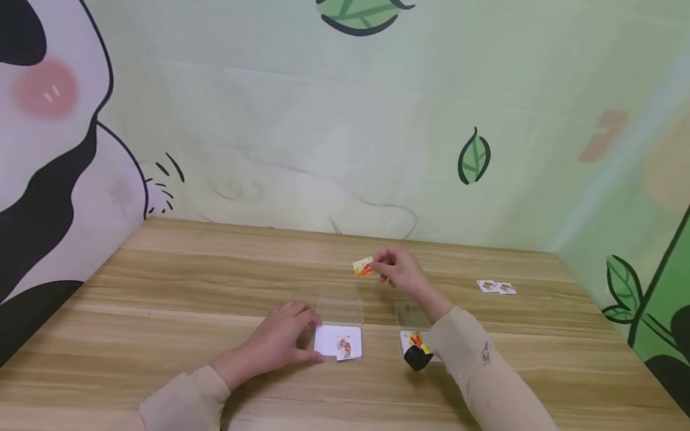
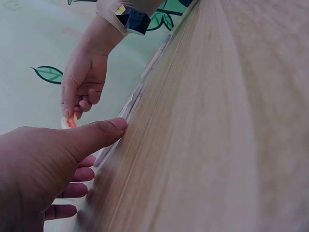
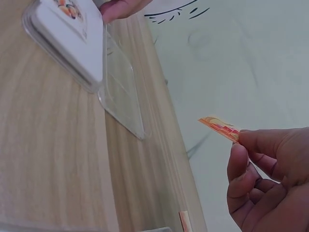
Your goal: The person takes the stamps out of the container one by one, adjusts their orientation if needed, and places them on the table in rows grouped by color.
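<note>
My right hand (image 1: 398, 270) pinches a small orange-and-yellow picture card (image 1: 363, 267) between thumb and fingers, raised above the table. In the right wrist view the card (image 3: 219, 128) is tilted. My left hand (image 1: 283, 336) holds the left side of a clear plastic case (image 1: 339, 309) with its lid folded back. Its thumb (image 2: 104, 133) touches the case's edge in the left wrist view. White cards (image 1: 326, 341) fill that case, and a small picture card (image 1: 345, 347) lies on top, overhanging the near edge.
Another open case (image 1: 412, 317) stands to the right with an orange picture card (image 1: 414, 339) on it, partly hidden by my right sleeve and a black wrist device (image 1: 417, 358). Two small picture cards (image 1: 496, 287) overlap at the right. A printed backdrop (image 1: 302, 120) rises behind the wooden table (image 1: 188, 269).
</note>
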{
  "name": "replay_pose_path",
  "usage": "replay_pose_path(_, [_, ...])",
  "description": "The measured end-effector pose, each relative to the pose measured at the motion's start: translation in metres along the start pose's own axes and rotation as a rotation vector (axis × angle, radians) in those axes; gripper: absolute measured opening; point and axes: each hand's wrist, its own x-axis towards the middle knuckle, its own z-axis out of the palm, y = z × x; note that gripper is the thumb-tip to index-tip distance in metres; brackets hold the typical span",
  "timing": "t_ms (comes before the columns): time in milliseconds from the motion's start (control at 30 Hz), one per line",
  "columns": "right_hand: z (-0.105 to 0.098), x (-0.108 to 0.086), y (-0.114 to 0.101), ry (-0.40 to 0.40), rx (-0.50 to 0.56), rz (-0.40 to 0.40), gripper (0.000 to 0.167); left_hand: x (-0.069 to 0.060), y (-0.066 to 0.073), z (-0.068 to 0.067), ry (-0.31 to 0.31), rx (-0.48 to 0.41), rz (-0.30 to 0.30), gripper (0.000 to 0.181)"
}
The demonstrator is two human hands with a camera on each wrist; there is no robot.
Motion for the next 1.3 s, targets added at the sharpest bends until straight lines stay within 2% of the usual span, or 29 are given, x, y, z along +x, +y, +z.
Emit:
replay_pose_path(333, [0.001, 0.009, 0.012, 0.025, -0.008, 0.048, 0.013, -0.001, 0.001, 0.0, 0.011, 0.0, 0.012, 0.053])
replay_pose_path(1300, [0.005, 0.021, 0.031, 0.086, -0.033, 0.17, 0.012, -0.002, 0.001, 0.0, 0.007, 0.0, 0.008, 0.053])
